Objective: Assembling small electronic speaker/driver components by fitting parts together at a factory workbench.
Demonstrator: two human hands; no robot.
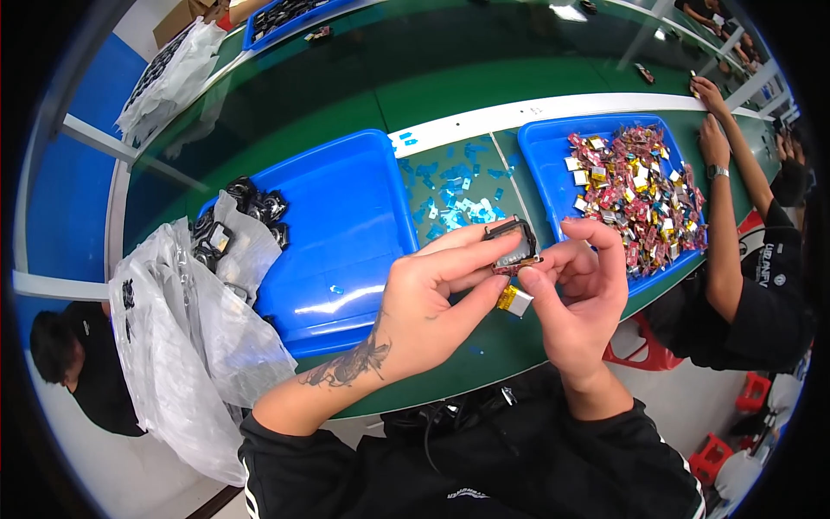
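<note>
While raised over the desk (484,346), left hand (432,303) and right hand (579,298) pinched together on small black housing (513,244), steadying it; yellow cell (513,300) dangling just below fingertips.

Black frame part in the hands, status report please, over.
Left hand and right hand both grip the black frame part. Small yellow cell hangs beneath it. Nothing in the way; blue tray behind.
</note>
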